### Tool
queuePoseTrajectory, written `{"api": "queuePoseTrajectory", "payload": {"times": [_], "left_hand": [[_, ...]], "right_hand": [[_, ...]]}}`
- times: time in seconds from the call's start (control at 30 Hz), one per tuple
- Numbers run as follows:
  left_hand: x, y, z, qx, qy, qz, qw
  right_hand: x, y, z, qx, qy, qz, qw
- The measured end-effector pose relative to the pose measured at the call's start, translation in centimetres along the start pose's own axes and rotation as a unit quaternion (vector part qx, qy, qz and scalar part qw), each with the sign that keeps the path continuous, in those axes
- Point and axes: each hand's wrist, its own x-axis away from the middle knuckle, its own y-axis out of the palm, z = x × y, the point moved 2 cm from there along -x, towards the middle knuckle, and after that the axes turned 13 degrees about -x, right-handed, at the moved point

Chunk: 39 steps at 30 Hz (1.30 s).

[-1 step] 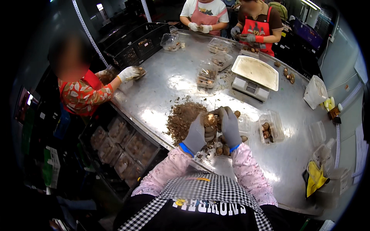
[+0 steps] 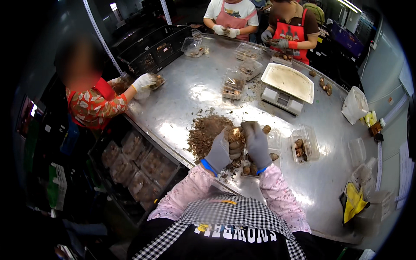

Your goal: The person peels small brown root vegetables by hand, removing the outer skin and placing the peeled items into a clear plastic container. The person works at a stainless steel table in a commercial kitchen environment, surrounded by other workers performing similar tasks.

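My left hand (image 2: 220,149), in a grey glove with a blue cuff, is closed around a brown, ringed taro (image 2: 235,133) with a pale patch on top. Close beside it on the right, my gloved right hand (image 2: 256,143) is curled with its fingertips pressed together near the taro. Whatever those fingertips may hold is too small to make out. Below my hands, several small taros (image 2: 247,169) lie in a clear plastic tray (image 2: 276,162), partly hidden by my right hand. A heap of brown peelings (image 2: 207,132) spreads on the metal table (image 2: 173,104) to the left.
A clear box (image 2: 311,147) with several taros stands at right. Beyond are a scale (image 2: 287,84) and filled clear boxes (image 2: 234,84). A black crate (image 2: 160,167) of packed boxes sits at lower left. Three co-workers stand around the table; one gloved hand (image 2: 145,82) holds a taro.
My right hand's fingers have shifted slightly left and down beside the taro. My left hand keeps its grip in nearly the same place.
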Motion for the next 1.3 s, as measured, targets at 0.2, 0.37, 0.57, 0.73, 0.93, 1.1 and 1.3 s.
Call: {"api": "queuePoseTrajectory", "payload": {"times": [0.2, 0.37, 0.57, 0.73, 0.93, 1.1, 1.3], "left_hand": [[-0.8, -0.6, -2.3, -0.239, 0.147, 0.197, 0.939], [1.5, 3.2, 0.8, -0.246, 0.177, 0.066, 0.951], [2.0, 3.0, 2.0, -0.114, 0.072, 0.007, 0.991], [1.2, 1.7, 1.1, -0.298, 0.118, 0.111, 0.941], [1.6, 2.5, 1.6, -0.347, 0.276, 0.16, 0.882], [1.8, 3.5, 1.0, -0.435, 0.338, 0.183, 0.815], [1.0, 2.6, 2.0, -0.339, 0.243, 0.196, 0.888]], "right_hand": [[0.6, 0.7, 1.9, 0.108, -0.116, -0.008, 0.987], [-0.1, -0.9, 1.4, -0.281, 0.037, -0.035, 0.958], [1.0, -0.6, -0.3, -0.42, 0.103, -0.129, 0.893], [1.0, 0.1, -0.3, 0.074, -0.166, -0.102, 0.978], [1.5, 0.6, 0.4, -0.214, -0.024, -0.004, 0.976], [2.0, 0.6, 0.9, -0.158, -0.066, 0.028, 0.985], [2.4, -0.2, 0.1, -0.16, 0.016, -0.075, 0.984]]}}
